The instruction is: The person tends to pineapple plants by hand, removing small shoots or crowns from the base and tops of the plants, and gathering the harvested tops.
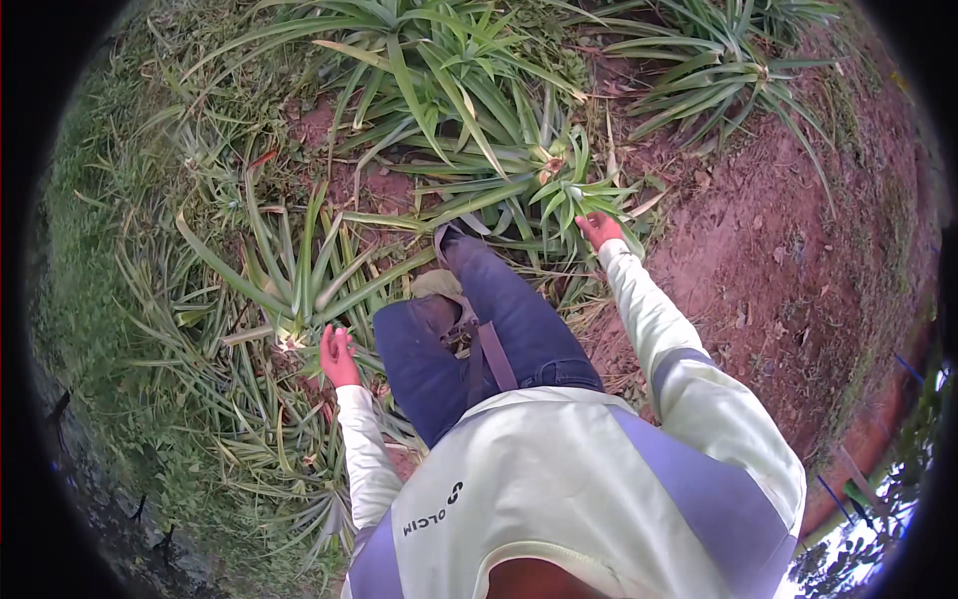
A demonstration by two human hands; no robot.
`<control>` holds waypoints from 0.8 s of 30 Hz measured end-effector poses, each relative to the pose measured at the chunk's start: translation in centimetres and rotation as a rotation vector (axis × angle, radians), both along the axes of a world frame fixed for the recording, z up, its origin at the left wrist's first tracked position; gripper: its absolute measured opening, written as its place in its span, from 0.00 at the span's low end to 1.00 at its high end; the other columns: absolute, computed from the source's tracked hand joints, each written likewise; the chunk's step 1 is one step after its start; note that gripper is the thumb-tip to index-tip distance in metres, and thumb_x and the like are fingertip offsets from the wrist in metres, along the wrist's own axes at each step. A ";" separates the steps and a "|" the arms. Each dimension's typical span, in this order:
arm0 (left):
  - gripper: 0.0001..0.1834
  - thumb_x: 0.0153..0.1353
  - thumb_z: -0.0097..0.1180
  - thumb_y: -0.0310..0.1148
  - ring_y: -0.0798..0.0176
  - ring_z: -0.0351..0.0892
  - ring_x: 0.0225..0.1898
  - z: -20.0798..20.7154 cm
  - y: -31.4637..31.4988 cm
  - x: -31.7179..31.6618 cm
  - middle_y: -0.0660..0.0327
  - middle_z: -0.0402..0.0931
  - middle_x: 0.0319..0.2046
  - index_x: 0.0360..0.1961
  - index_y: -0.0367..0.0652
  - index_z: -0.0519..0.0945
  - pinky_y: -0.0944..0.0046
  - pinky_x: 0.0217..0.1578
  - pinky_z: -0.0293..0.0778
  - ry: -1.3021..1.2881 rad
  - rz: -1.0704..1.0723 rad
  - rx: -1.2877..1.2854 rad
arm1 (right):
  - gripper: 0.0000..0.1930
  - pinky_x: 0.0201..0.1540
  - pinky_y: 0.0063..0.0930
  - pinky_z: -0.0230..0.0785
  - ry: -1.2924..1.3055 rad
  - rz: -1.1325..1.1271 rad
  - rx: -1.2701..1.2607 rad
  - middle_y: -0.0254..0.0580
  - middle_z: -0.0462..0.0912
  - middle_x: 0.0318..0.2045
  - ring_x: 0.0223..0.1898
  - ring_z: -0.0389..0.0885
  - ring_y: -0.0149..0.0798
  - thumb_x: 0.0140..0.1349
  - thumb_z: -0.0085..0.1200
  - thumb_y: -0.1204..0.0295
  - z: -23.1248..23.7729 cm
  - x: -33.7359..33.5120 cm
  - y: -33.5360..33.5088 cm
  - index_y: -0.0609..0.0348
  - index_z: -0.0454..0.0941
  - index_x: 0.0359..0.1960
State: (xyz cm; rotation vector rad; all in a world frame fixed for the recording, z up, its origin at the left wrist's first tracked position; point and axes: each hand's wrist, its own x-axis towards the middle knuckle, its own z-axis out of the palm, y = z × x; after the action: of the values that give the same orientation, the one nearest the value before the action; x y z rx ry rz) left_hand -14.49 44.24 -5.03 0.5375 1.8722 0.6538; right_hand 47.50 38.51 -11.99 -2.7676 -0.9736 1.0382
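Observation:
Out to the right, my right hand [600,231] is closed at the lower edge of a small pineapple sucker [576,194] with short pointed green leaves. Its fingertips are partly hidden by the leaves. Behind the sucker, a larger pineapple plant [544,160] shows a pale, reddish centre. My left hand [339,356] hangs low on the left with its fingers a little apart and nothing in them. Just left of that hand is the pale base [289,339] of another pineapple plant [299,275], whose long leaves fan upward.
Big pineapple plants [399,50] grow ahead, with more at the far right [733,65]. Bare reddish soil [778,270] slopes along the right. Grass and weeds [110,250] cover the left. My bent legs [519,309] and shoes are between my hands, among fallen leaves.

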 end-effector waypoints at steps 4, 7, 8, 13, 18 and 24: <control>0.24 0.69 0.56 0.40 0.67 0.79 0.46 -0.6 8.4 2.5 0.59 0.81 0.48 0.62 0.41 0.72 0.68 0.44 0.72 -0.030 -0.088 0.115 | 0.45 0.54 0.41 0.72 -0.135 -0.058 -0.013 0.54 0.84 0.46 0.49 0.82 0.52 0.48 0.62 0.35 -2.4 0.3 2.4 0.63 0.75 0.56; 0.23 0.70 0.55 0.39 0.68 0.78 0.47 -1.5 12.1 4.2 0.58 0.80 0.48 0.61 0.41 0.72 0.68 0.44 0.73 -0.046 -0.159 0.122 | 0.48 0.57 0.42 0.70 -0.200 -0.165 0.046 0.60 0.81 0.49 0.53 0.80 0.55 0.45 0.64 0.34 -5.4 1.3 2.3 0.63 0.73 0.58; 0.23 0.70 0.55 0.39 0.68 0.78 0.47 -1.9 13.1 4.7 0.58 0.80 0.48 0.61 0.41 0.72 0.68 0.44 0.73 -0.048 -0.178 0.119 | 0.48 0.57 0.42 0.70 -0.254 -0.205 0.100 0.61 0.81 0.50 0.53 0.79 0.56 0.45 0.64 0.35 -6.5 1.5 2.3 0.64 0.74 0.58; 0.21 0.70 0.53 0.36 0.68 0.78 0.46 -4.9 16.4 6.0 0.58 0.80 0.48 0.61 0.41 0.72 0.68 0.44 0.73 -0.053 -0.279 0.110 | 0.43 0.59 0.43 0.68 -0.200 -0.431 0.102 0.59 0.80 0.52 0.56 0.77 0.57 0.46 0.72 0.49 -10.3 1.9 2.8 0.59 0.69 0.60; 0.20 0.70 0.54 0.36 0.68 0.78 0.45 -8.2 17.4 4.1 0.58 0.81 0.48 0.60 0.41 0.73 0.68 0.44 0.72 -0.033 -0.347 0.066 | 0.31 0.49 0.44 0.73 -0.297 -0.511 0.234 0.55 0.83 0.45 0.45 0.83 0.54 0.53 0.69 0.61 -9.1 -1.1 5.3 0.59 0.71 0.57; 0.20 0.70 0.54 0.35 0.69 0.78 0.44 -9.1 18.8 4.4 0.57 0.81 0.48 0.60 0.40 0.73 0.70 0.42 0.73 -0.042 -0.440 0.039 | 0.19 0.44 0.40 0.75 -0.418 -0.548 0.352 0.49 0.84 0.40 0.38 0.84 0.49 0.60 0.63 0.66 -9.9 -2.4 3.9 0.59 0.75 0.50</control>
State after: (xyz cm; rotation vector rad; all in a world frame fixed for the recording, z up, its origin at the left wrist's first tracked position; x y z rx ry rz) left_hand -10.07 63.06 -14.11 0.9200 1.6300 0.4046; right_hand 45.06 42.36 -21.89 -2.7310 -0.3154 0.1969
